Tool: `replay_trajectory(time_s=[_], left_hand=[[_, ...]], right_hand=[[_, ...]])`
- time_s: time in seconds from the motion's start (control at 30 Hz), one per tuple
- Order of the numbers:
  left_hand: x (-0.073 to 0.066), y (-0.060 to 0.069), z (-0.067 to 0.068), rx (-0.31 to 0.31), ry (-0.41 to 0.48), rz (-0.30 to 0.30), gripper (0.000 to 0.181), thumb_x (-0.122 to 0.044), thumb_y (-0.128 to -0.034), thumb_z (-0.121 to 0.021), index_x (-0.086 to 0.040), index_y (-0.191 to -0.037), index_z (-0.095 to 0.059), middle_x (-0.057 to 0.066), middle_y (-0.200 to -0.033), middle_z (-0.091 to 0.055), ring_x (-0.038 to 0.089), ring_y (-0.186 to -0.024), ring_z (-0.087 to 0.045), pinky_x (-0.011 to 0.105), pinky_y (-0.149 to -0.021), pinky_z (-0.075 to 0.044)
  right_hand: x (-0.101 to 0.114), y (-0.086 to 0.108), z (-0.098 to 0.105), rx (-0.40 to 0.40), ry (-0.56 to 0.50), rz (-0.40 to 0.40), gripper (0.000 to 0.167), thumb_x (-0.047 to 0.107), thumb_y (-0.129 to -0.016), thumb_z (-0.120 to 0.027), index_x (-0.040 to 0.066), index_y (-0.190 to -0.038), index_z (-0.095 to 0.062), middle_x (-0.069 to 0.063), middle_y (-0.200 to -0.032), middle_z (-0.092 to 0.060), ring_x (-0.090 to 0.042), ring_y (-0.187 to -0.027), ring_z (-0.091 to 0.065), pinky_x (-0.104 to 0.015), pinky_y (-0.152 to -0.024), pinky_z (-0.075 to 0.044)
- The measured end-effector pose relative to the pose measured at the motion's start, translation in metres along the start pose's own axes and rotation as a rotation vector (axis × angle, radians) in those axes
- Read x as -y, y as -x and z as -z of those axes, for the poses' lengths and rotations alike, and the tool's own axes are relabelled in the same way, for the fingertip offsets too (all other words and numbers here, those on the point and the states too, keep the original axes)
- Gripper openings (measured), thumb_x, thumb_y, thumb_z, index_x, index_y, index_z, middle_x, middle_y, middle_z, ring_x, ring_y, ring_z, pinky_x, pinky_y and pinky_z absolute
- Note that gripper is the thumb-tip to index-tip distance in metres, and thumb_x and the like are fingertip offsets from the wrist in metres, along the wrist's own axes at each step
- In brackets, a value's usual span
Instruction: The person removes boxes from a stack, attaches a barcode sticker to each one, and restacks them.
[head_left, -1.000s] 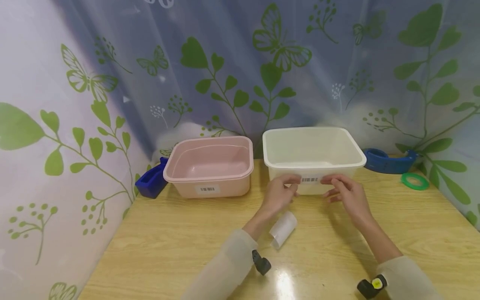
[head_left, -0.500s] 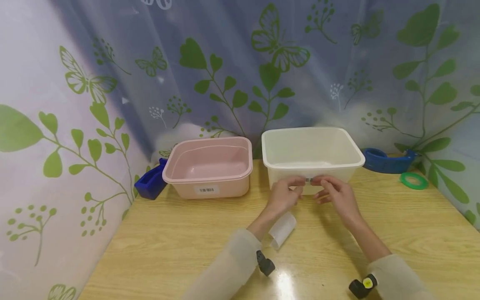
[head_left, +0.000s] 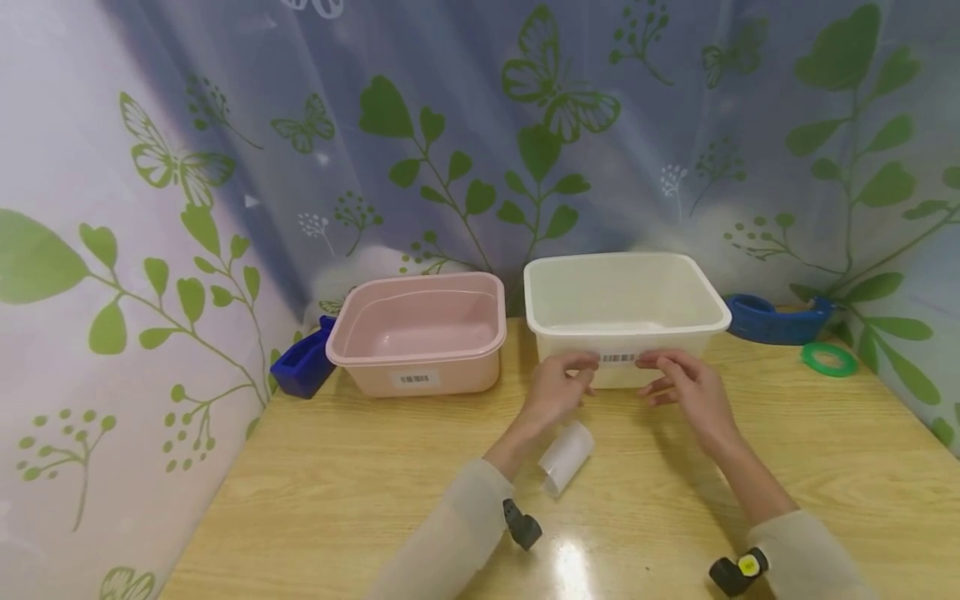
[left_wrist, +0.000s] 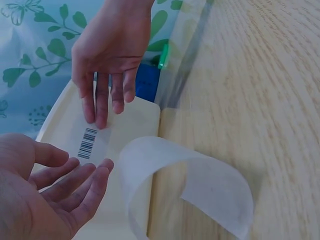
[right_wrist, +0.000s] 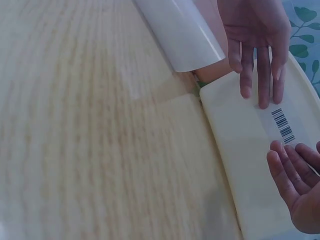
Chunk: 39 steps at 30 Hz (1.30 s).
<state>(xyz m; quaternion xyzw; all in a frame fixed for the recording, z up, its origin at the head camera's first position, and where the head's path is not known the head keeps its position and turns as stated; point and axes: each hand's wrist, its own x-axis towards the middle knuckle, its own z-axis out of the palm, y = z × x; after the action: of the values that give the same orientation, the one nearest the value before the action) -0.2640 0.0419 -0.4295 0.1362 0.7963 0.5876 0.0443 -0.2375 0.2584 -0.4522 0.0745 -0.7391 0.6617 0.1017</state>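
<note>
A white plastic basin (head_left: 628, 335) stands at the back of the table with a barcode label (head_left: 618, 359) on its front wall. My left hand (head_left: 553, 390) touches the label's left end with its fingertips. At the other end, the fingertips of my right hand (head_left: 699, 398) rest on the basin wall. In the left wrist view both hands have fairly straight fingers, and the barcode (left_wrist: 87, 143) shows between them. Neither hand holds anything. A curled piece of white, slightly glossy backing paper (head_left: 567, 458) lies on the table beside my left wrist.
Left of the white basin stands a pink basin (head_left: 465, 377), also labelled with a barcode. A dark blue box-like holder (head_left: 302, 368) sits at far left. At right are a blue tape dispenser (head_left: 780, 325) and a green ring-shaped roll (head_left: 829, 360). A patterned curtain (head_left: 465, 108) hangs behind.
Half a second ago my hands were closer together, covering most of the barcode. They have since slid apart along the label, baring it again. The basins and paper have stayed put.
</note>
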Motion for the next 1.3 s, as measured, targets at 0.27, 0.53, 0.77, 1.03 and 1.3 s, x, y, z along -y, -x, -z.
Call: replay_trajectory(time_s=[0.27,0.53,0.77,1.03,1.3], left_hand=[[-0.006,0.003,0.006,0.024,-0.018,-0.049,0.030,-0.008,-0.1019,-0.062,-0.010,-0.130,-0.072,0.008,-0.124,-0.074,0.033,-0.090,-0.076,0.027,-0.065,-0.061],[0.005,0.013,0.017,0.034,-0.038,-0.047,0.031,-0.006,-0.1006,-0.062,-0.008,-0.130,-0.071,0.009,-0.121,-0.075,0.028,-0.086,-0.076,0.036,-0.071,-0.064],[0.023,0.026,0.037,0.032,-0.035,-0.005,0.026,-0.010,-0.1017,-0.063,-0.009,-0.127,-0.071,0.008,-0.120,-0.074,0.020,-0.084,-0.075,0.042,-0.076,-0.064],[0.041,0.044,0.068,0.029,-0.050,0.006,0.026,-0.011,-0.1028,-0.064,-0.004,-0.126,-0.071,0.011,-0.122,-0.073,0.026,-0.086,-0.075,0.046,-0.077,-0.064],[0.060,0.064,0.117,-0.034,-0.090,0.021,0.030,-0.008,-0.1015,-0.062,-0.002,-0.131,-0.068,0.016,-0.125,-0.071,0.028,-0.088,-0.074,0.044,-0.077,-0.064]], right_hand=[[0.012,0.002,-0.002,0.048,-0.002,0.017,0.041,0.023,-0.111,-0.052,-0.011,-0.129,-0.061,0.007,-0.110,-0.076,-0.018,-0.081,-0.075,-0.032,-0.068,-0.064],[0.012,0.016,-0.008,0.222,0.114,-0.038,0.040,0.023,-0.111,-0.050,-0.010,-0.130,-0.061,-0.019,-0.117,-0.073,-0.027,-0.088,-0.074,-0.036,-0.075,-0.064],[0.007,0.028,-0.012,0.344,0.162,-0.091,0.038,0.021,-0.111,-0.051,-0.010,-0.131,-0.061,-0.028,-0.117,-0.071,-0.035,-0.093,-0.073,-0.038,-0.078,-0.063],[0.004,0.030,-0.016,0.377,0.152,-0.106,0.038,0.022,-0.110,-0.054,-0.008,-0.132,-0.061,-0.028,-0.120,-0.069,-0.034,-0.095,-0.073,-0.041,-0.080,-0.064],[0.001,0.026,-0.001,0.336,0.241,-0.069,0.036,0.021,-0.109,-0.056,-0.006,-0.133,-0.062,-0.026,-0.124,-0.068,-0.027,-0.096,-0.074,-0.039,-0.078,-0.064]])
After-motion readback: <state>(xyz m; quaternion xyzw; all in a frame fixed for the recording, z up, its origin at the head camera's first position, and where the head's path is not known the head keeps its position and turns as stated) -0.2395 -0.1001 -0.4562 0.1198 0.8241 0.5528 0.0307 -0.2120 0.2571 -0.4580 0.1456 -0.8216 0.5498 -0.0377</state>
